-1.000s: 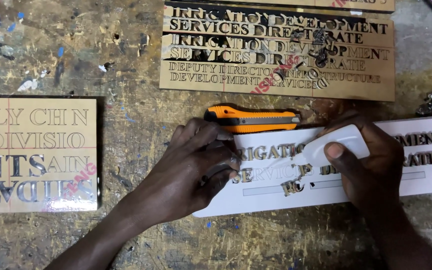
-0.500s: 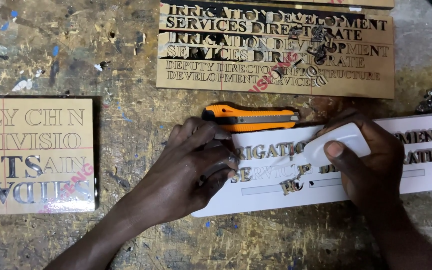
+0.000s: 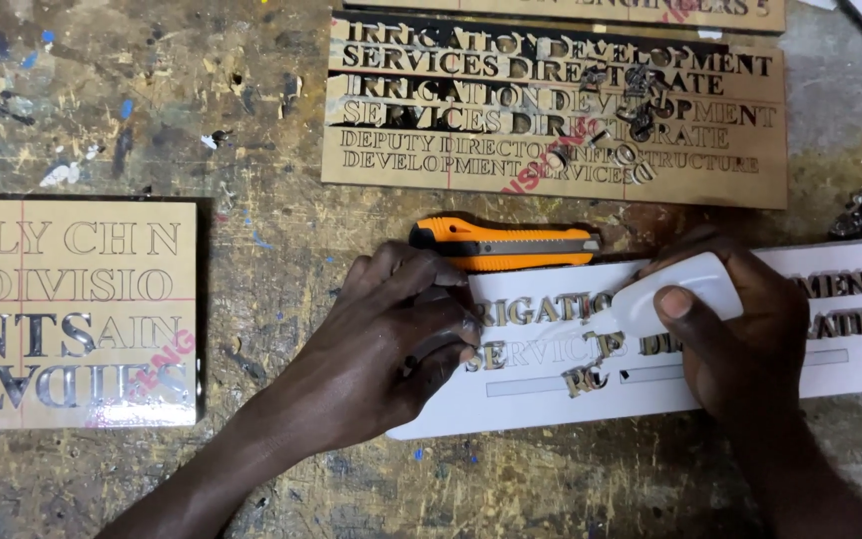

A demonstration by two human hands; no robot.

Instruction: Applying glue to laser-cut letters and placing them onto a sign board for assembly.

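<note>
**Glue bottle pressed to the lettering on the white sign**

Firmly, a small white squeeze bottle [image 3: 672, 296] is gripped in the right hand [image 3: 725, 329], the thumb laid along its side and its nozzle aimed toward nine o'clock at the gold letters [image 3: 551, 309] on the white sign plate [image 3: 830, 344]. The left hand [image 3: 391, 344] is curled with its fingertips pressed on the plate's left end; whether a letter is pinched there cannot be told. Loose cut letters [image 3: 583, 377] lie at six o'clock of the nozzle. Since a second ago both hands have barely shifted, the nozzle having been kept at the same spot, which suggests glue is being laid there. An orange utility knife [image 3: 503, 245] lies at twelve o'clock, just beside the plate. Farther out, a tan lettered sheet [image 3: 551, 110] sits at twelve and another tan sheet [image 3: 72, 309] at nine, on the paint-spattered workbench [image 3: 251, 130].
</note>
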